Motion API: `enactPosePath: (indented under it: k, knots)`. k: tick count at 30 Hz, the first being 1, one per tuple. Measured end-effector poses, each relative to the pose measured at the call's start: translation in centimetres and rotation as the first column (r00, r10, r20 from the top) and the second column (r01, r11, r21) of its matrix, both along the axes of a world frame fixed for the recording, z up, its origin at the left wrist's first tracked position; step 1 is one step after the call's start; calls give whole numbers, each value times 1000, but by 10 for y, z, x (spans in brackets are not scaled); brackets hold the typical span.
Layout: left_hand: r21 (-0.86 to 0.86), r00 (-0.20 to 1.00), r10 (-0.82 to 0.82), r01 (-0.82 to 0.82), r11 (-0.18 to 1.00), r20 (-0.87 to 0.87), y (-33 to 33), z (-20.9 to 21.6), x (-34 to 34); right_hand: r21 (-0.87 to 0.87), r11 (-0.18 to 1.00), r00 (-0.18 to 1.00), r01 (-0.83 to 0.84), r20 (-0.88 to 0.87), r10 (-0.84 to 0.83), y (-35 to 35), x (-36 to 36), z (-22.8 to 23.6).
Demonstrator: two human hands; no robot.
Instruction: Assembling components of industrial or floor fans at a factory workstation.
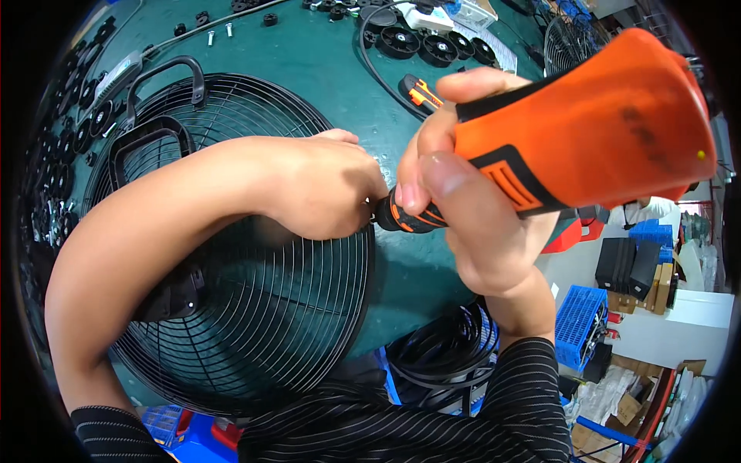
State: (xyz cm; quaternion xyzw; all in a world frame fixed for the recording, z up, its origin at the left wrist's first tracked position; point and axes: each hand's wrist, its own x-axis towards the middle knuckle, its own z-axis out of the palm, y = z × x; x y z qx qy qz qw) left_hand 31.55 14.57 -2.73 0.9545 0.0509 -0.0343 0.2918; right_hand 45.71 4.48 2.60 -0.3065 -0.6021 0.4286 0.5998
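My right hand (478,185) grips an orange and black cordless drill (587,123), held level with its chuck (397,214) pointing left. The tip of the chuck meets my left hand (328,189) at the rim of a large round black wire fan guard (309,309). The left hand is closed with its back toward me; its fingertips and whatever they hold are hidden behind it. Beneath my left forearm lies the guard, with a dark hub piece (174,297) partly covered. Black handles (197,85) stand at the guard's far left side.
The green table (309,42) carries a utility knife (421,94), black round knobs or wheels (438,48), loose bolts (229,29) and many small black parts along the left edge. Coiled black tubing (440,355) sits at the near edge. Blue crates (580,324) stand at the right.
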Motion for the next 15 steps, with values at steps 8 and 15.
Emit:
enactPosePath:
  k: [8,15]
  knots:
    - [-58,1000,-20,20,998,-2,5,3,-5,32,991,989,-126,76,123,0,-6,-11]
    - [-92,998,-63,62,994,-8,6,5,-2,45,982,977,-182,122,175,9,9,-9]
